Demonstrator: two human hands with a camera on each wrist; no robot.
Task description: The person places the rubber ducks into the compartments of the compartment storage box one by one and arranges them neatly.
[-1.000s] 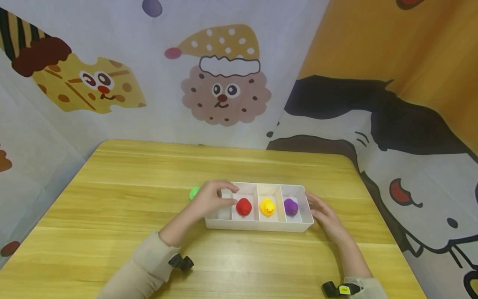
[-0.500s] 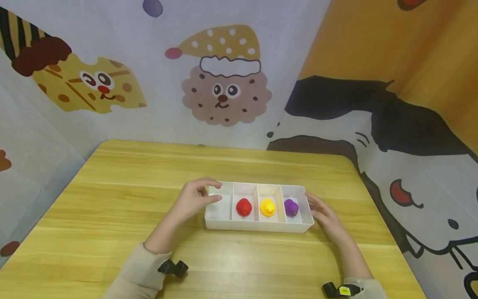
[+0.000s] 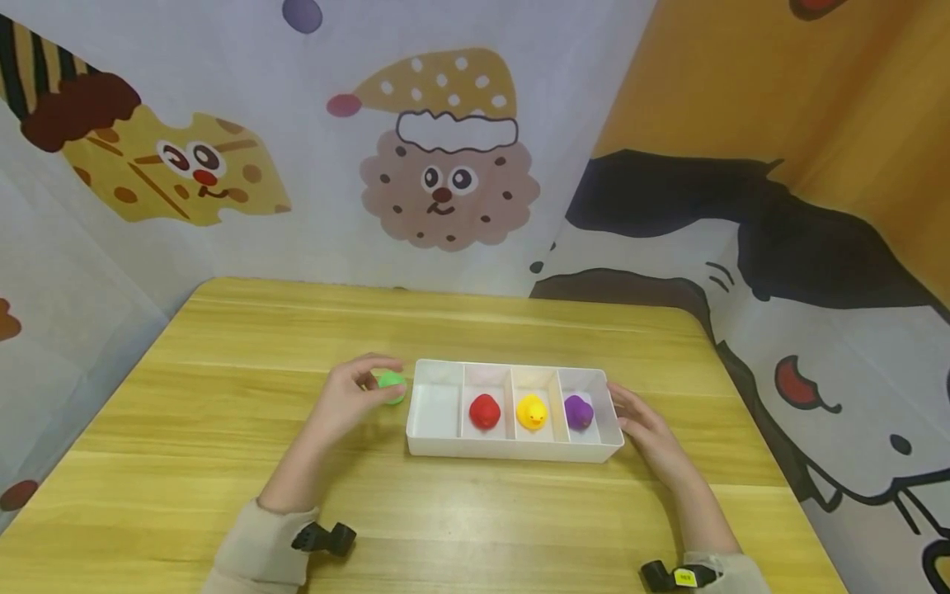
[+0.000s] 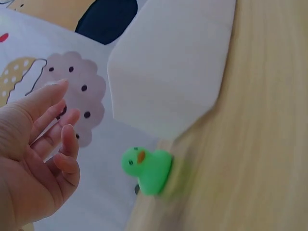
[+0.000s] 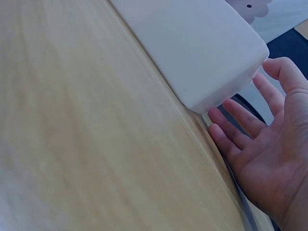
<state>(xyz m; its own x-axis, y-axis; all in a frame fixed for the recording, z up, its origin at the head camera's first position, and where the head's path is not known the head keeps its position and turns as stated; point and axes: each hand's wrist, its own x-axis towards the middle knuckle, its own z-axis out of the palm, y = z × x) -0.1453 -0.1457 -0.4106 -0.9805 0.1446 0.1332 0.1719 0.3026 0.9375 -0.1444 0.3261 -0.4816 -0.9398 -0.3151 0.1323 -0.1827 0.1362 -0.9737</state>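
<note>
A white box (image 3: pixel 512 450) with several compartments sits on the wooden table. From left to right its first compartment is bare, then come a red toy (image 3: pixel 485 411), a yellow toy duck (image 3: pixel 532 412) and a purple toy (image 3: pixel 578 412). Just left of the box stands a green toy duck (image 4: pixel 150 169). Beside it is my left hand (image 3: pixel 349 398), fingers spread around the duck in the head view. The left wrist view shows a gap between the fingers and the duck. My right hand (image 5: pixel 269 139) touches the box's right end with loosely bent fingers.
The wooden table (image 3: pixel 475 528) meets a printed cloth (image 3: pixel 445 264) along its back edge. More cloth hangs at both sides. Black wrist cameras sit on both sleeves, the left camera (image 3: pixel 326 539) just above the tabletop.
My left hand has moved left, from above the box's left compartments, across the box's end to the green duck. The right hand, the box and the toys inside have stayed put.
</note>
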